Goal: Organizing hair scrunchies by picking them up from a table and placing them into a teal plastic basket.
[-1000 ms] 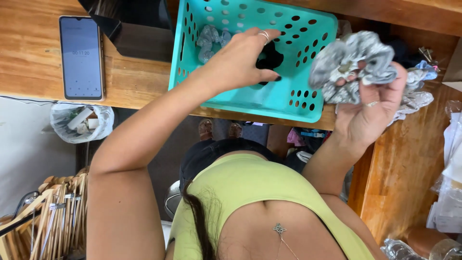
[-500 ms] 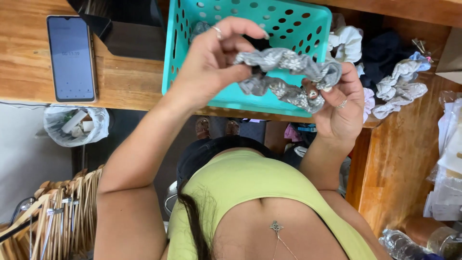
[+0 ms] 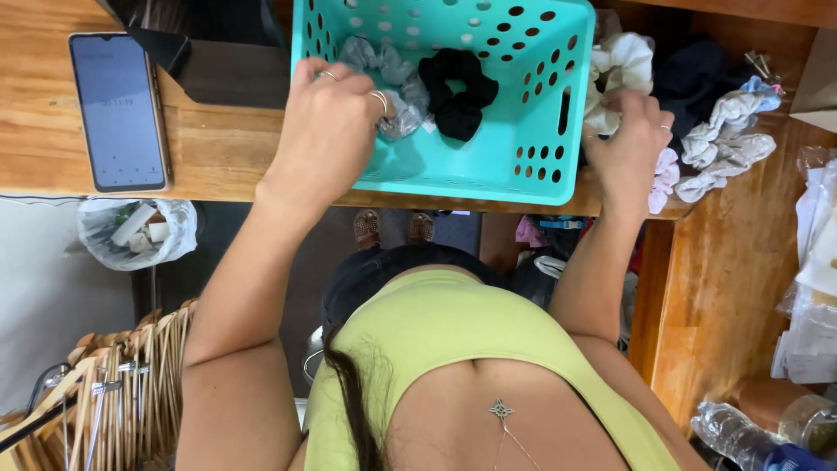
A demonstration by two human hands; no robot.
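The head view looks down at a big wooden table (image 3: 218,148). On it, under the left hand (image 3: 327,131), sits a teal basket (image 3: 540,166) with round holes in its walls. The left hand rests on the basket's near left rim, and its fingers curl down on a grey scrunchie (image 3: 392,78) inside. The hand is closed on that scrunchie. Just past those fingers, deeper in the basket, lies a black scrunchie (image 3: 458,92), touching the grey one.

The right hand (image 3: 628,148) is outside the basket, just beside its right wall. Its fingers are pinched shut on a white scrunchie (image 3: 619,65), which sticks out above the hand. To the right of this hand lies a pile of light scrunchies (image 3: 728,139) on the table. A small pink one (image 3: 664,174) lies right next to the hand.

Far to the left of the left hand, a phone (image 3: 118,109) lies flat on the table. Below it, off the table, is a small plastic bag (image 3: 135,228).
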